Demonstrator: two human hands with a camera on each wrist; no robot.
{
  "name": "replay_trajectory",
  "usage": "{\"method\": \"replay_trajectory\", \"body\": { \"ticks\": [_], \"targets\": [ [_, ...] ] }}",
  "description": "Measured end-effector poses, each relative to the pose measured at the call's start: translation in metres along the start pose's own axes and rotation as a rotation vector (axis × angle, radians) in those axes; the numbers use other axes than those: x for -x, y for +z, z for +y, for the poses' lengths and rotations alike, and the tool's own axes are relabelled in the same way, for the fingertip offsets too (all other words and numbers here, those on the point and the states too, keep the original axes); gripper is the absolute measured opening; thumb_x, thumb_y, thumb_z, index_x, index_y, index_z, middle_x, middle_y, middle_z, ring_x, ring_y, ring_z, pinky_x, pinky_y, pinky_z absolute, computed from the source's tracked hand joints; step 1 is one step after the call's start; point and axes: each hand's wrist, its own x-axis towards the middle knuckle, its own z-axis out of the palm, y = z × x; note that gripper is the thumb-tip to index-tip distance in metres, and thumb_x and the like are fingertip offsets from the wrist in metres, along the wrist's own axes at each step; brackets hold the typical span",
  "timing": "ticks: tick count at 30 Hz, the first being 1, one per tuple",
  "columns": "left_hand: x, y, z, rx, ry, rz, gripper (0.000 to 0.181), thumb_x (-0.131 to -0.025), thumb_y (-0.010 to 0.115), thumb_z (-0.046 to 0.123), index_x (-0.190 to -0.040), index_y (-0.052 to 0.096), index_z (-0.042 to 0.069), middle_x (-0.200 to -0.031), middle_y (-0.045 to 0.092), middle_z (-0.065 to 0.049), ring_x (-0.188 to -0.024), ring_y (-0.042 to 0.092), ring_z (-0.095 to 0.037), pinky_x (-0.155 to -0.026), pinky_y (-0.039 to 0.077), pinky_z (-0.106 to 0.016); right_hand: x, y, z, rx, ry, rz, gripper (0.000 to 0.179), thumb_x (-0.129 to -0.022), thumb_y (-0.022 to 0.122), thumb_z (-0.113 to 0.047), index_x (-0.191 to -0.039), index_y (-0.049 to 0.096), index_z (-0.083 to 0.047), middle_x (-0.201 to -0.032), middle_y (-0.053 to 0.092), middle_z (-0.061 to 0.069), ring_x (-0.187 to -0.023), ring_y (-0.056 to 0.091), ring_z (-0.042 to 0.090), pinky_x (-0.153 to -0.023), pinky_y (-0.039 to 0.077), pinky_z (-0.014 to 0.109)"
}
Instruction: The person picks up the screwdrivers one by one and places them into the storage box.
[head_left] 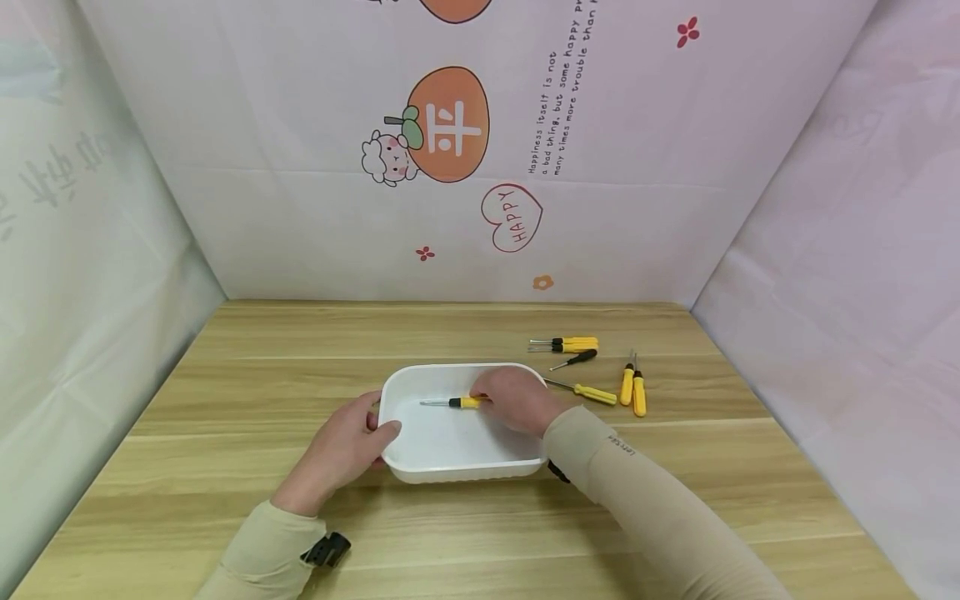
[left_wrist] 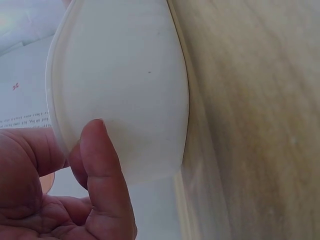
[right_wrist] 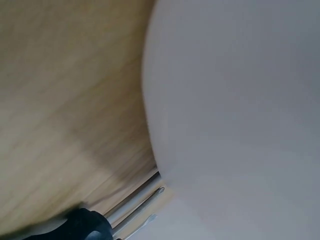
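Observation:
A white plastic container [head_left: 464, 476] with rounded corners stands on the wooden table. My left hand [head_left: 341, 442] grips its left end, the thumb over the rim and the fingers against the outer wall. From the left wrist, those fingers [left_wrist: 102, 170] show against the white side. Inside the container, my right hand [head_left: 517, 400] holds a small screwdriver [head_left: 467, 402] by its yellow handle, the metal tip pointing left. The hand covers most of that handle. In the right wrist view the container wall [right_wrist: 240, 115] fills the right half, and the right hand itself is out of sight.
Right of the container lies a longer yellow-handled screwdriver [head_left: 596, 394]. Behind it are a small black screwdriver [head_left: 582, 357] and a yellow pair [head_left: 576, 344]. Two more yellow screwdrivers [head_left: 639, 393] lie farther right. White printed sheets [head_left: 322, 242] enclose the table's back and sides.

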Motion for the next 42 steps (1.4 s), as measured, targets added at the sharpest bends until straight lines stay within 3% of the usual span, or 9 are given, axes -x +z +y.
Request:
{"method": "replay_trajectory", "body": {
  "ticks": [7, 18, 29, 42],
  "targets": [
    [0.0013, 0.0, -0.0017, 0.029, -0.014, -0.005, 0.052, -0.106, 0.058, 0.024, -0.153, 0.048, 0.004, -0.096, 0.067, -0.011, -0.07, 0.067, -0.02, -0.063, 0.06, -0.033, 0.001, -0.0017, -0.0024, 0.028, 0.005, 0.034, 0.014, -0.099, 0.073, -0.015, -0.11, 0.078, -0.021, -0.102, 0.074, -0.008, -0.092, 0.064, 0.013, -0.095, 0.055, 0.034],
    [0.0038, 0.0, -0.0016, 0.04, -0.042, -0.005, 0.054, -0.106, 0.058, 0.021, -0.155, 0.045, 0.003, -0.095, 0.063, -0.012, -0.071, 0.065, -0.02, -0.063, 0.061, -0.034, 0.0029, -0.0055, -0.0075, 0.02, 0.02, 0.05, 0.018, -0.099, 0.073, -0.013, -0.115, 0.077, -0.018, -0.106, 0.076, -0.005, -0.093, 0.065, 0.012, -0.094, 0.056, 0.034],
    [0.004, 0.0002, -0.0013, 0.046, -0.029, -0.002, 0.053, -0.105, 0.058, 0.019, -0.153, 0.046, 0.001, -0.094, 0.064, -0.013, -0.071, 0.066, -0.02, -0.063, 0.062, -0.034, 0.0029, -0.0054, -0.0073, 0.027, 0.015, 0.056, 0.016, -0.098, 0.073, -0.01, -0.111, 0.078, -0.018, -0.102, 0.074, -0.005, -0.087, 0.06, 0.013, -0.09, 0.056, 0.033],
    [0.0024, 0.0014, -0.001, 0.046, -0.012, -0.004, 0.051, -0.104, 0.058, 0.017, -0.152, 0.048, 0.001, -0.092, 0.064, -0.012, -0.069, 0.066, -0.018, -0.062, 0.061, -0.034, 0.0057, -0.0051, -0.0069, 0.068, 0.014, 0.061, 0.022, -0.1, 0.07, -0.008, -0.116, 0.078, -0.018, -0.111, 0.076, -0.004, -0.093, 0.064, 0.011, -0.096, 0.057, 0.032]
  ]
}}
